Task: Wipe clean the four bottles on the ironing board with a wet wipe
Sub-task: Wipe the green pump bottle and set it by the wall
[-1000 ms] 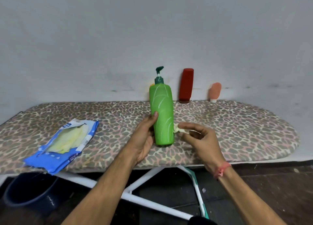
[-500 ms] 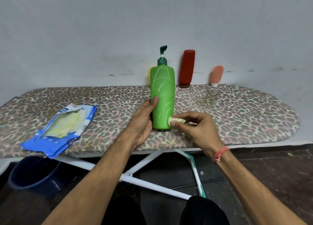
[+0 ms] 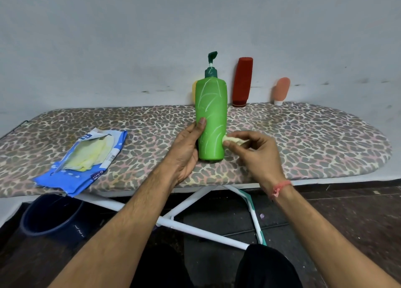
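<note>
A tall green pump bottle (image 3: pixel 211 114) stands upright on the leopard-print ironing board (image 3: pixel 303 140). My left hand (image 3: pixel 187 148) grips its lower left side, thumb on the front. My right hand (image 3: pixel 256 155) pinches a small folded wet wipe (image 3: pixel 231 139) against the bottle's lower right side. By the wall behind stand a red bottle (image 3: pixel 242 81) and a small peach bottle (image 3: pixel 281 90). A yellow bottle (image 3: pixel 193 92) shows only as a sliver behind the green one.
An opened blue wet wipe pack (image 3: pixel 84 164) with yellowish wipes lies on the board's left part. A dark blue bucket (image 3: pixel 50 216) sits on the floor under the board's left end. White board legs (image 3: pixel 195 229) cross below. The grey wall rises right behind the board.
My right hand with the wipe has slid up the green bottle's right side from near its base. The camera has tilted, shifting the scene in view. My left hand keeps its hold.
</note>
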